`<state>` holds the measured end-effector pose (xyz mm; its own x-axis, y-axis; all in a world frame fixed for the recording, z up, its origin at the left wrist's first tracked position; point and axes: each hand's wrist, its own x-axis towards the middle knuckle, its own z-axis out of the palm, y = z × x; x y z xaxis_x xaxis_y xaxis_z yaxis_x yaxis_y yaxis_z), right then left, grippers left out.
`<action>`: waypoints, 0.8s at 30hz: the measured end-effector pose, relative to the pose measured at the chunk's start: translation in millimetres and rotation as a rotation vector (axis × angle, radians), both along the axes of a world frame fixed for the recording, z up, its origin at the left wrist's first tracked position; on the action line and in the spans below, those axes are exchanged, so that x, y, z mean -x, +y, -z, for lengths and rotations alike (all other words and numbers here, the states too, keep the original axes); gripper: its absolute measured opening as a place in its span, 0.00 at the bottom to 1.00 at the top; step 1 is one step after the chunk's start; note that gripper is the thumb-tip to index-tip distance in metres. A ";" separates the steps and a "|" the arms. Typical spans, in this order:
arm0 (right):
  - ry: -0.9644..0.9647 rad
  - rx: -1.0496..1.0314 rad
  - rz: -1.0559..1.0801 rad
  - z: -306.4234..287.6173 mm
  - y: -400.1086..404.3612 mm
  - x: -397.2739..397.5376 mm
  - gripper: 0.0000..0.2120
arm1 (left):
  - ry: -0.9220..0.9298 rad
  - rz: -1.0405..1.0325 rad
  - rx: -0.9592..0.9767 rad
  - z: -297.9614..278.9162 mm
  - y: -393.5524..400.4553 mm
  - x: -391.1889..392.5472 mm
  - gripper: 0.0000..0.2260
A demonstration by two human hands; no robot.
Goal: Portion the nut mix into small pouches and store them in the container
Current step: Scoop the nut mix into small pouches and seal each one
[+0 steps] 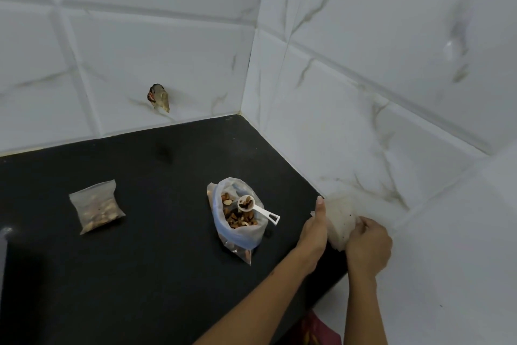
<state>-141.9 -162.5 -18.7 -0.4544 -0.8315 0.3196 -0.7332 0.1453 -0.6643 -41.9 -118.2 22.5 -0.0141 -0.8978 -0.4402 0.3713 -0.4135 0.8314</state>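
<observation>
Head view. A black matte countertop fills the lower left, meeting white marble-patterned wall tiles in a corner. The landmark is the open clear plastic zip bag with a blue rolled rim, holding mixed nuts, standing near the middle of the countertop. A small white plastic measuring scoop rests across the bag's mouth, its bowl holding a few nuts and its handle pointing right, away from the bag. Well to the left of the bag lies a small translucent pouch filled with nuts, flat on the countertop. To the right of the bag, at the countertop's edge against the wall, both hands hold a small empty whitish translucent pouch. The left hand grips the pouch's left side with curled fingers, thumb extended upward along it. The right hand pinches the pouch's right edge, fingers curled round it. Beyond the bag, on the back wall, a broken patch in a tile shows dark and reddish material. A red patterned fabric appears below the forearms.
</observation>
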 end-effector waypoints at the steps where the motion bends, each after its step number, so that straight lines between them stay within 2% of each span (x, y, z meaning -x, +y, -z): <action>1: -0.043 0.039 -0.010 -6.1 5.2 -4.4 0.11 | -0.030 -0.011 0.032 -0.3 3.4 -3.9 0.25; 3: -0.185 0.077 -0.058 -18.4 16.6 -16.8 0.12 | -0.088 -0.045 0.111 1.1 12.1 -14.3 0.25; 5: -0.373 0.062 -0.135 -32.7 28.8 -35.1 0.11 | -0.155 -0.072 0.214 0.6 22.8 -28.5 0.33; 9: -0.724 -0.127 -0.506 -58.1 57.1 -82.6 0.08 | -0.324 -0.226 0.392 -8.0 50.4 -71.4 0.45; 13: -0.726 -0.343 -0.846 -59.2 76.0 -122.1 0.10 | -0.419 -0.323 0.497 -17.8 75.8 -119.3 0.43; 16: -0.772 -0.486 -0.922 -63.1 88.3 -144.9 0.13 | -0.524 -0.374 0.524 -17.4 94.8 -142.7 0.40; 18: -0.773 -0.448 -0.892 -66.2 94.4 -155.5 0.09 | -0.642 -0.442 0.527 -16.0 109.0 -154.0 0.38; 21: -0.811 -0.269 -0.850 -78.7 100.1 -163.7 0.06 | -0.806 -0.473 0.534 -13.4 125.3 -169.5 0.37; 24: -0.752 -0.241 -1.017 -95.2 107.6 -169.5 0.04 | -0.924 -0.486 0.519 -14.1 135.5 -181.2 0.36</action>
<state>27.6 -55.0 76.5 0.4125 -0.9092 0.0567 -0.0436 -0.0819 -0.9957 139.3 17.2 36.6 0.5148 -0.7958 0.3189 -0.4381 0.0756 0.8958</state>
